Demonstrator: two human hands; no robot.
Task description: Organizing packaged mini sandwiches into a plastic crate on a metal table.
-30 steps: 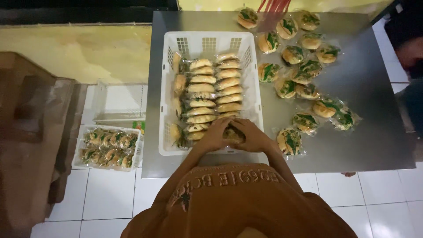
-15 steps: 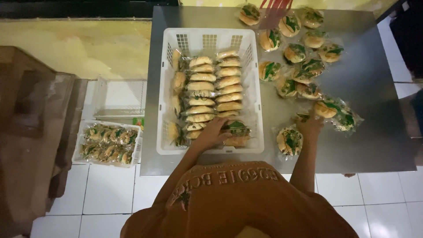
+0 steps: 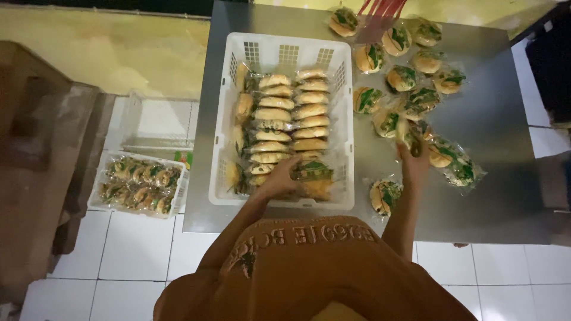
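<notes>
White floor tiles and a yellow wall frame a grey metal surface [image 3: 493,178] seen from above, with a white plastic crate [image 3: 285,53] standing on its left half. Rows of wrapped buns [image 3: 285,119] fill the crate, their long axes running left to right, stacked from the far wall toward the near wall.

At the crate's near right corner lies one wrapped bun with green leaves [image 3: 313,171], long axis also left to right. The left hand [image 3: 279,178] rests on its left end, fingers curled loosely against the wrapper; whether they actually grip it cannot be told. This bun lies just to the right of those fingers.

The right hand [image 3: 413,160] reaches out over the right half of the surface, fingers closed on a wrapped bun [image 3: 410,137] at the near edge of a loose scatter of wrapped buns with greens [image 3: 410,77] that spreads toward the far right corner. One more packet [image 3: 383,196] lies alone near the front edge, just left of the right forearm, nearer to the right hand than the left.

A second tray of filled buns [image 3: 140,184] sits on the floor to the left.
</notes>
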